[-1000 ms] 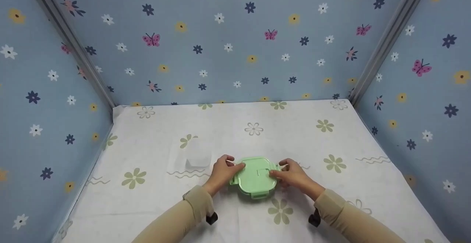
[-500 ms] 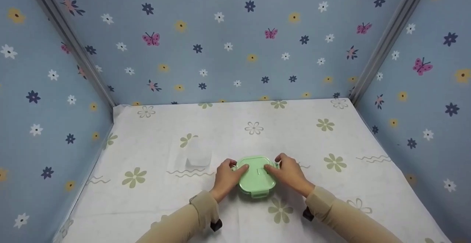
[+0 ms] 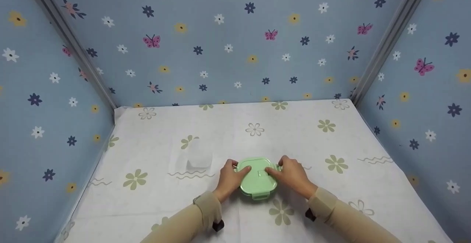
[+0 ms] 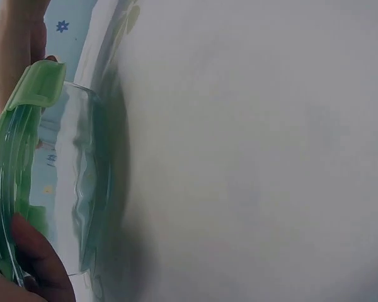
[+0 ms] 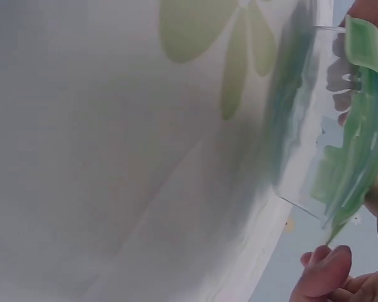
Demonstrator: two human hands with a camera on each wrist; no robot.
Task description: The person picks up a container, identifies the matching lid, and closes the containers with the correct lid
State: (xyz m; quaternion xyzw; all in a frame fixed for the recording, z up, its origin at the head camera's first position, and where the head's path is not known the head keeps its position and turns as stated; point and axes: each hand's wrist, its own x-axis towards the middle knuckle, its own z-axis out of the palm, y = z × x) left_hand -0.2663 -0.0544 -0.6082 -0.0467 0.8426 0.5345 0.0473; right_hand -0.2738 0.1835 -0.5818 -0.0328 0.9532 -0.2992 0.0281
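Note:
A glass food container [image 4: 82, 182] with a light green snap-on lid [image 3: 257, 184] sits on the white cloth. My left hand [image 3: 230, 179] grips its left side, thumb on the lid and a finger under the rim. From the right, my right hand [image 3: 293, 175] holds it with the thumb on the lid. Its other fingers are near the right-side latch [image 3: 276, 167], which sticks outward; in the right wrist view a fingertip is close to the latch's end. The front latch [image 3: 261, 196] lies folded down against the glass. My left hand covers the left latch.
A white squarish object [image 3: 199, 158] stands on the flower-patterned cloth [image 3: 294, 132] left of the container. Blue flowered walls [image 3: 235, 63] rise behind and at both sides, with grey posts [image 3: 382, 48] at the corners.
My left hand has shifted right, its thumb farther onto the lid, and now covers the left latch that stuck out. The right hand moved slightly inward. The container has barely moved.

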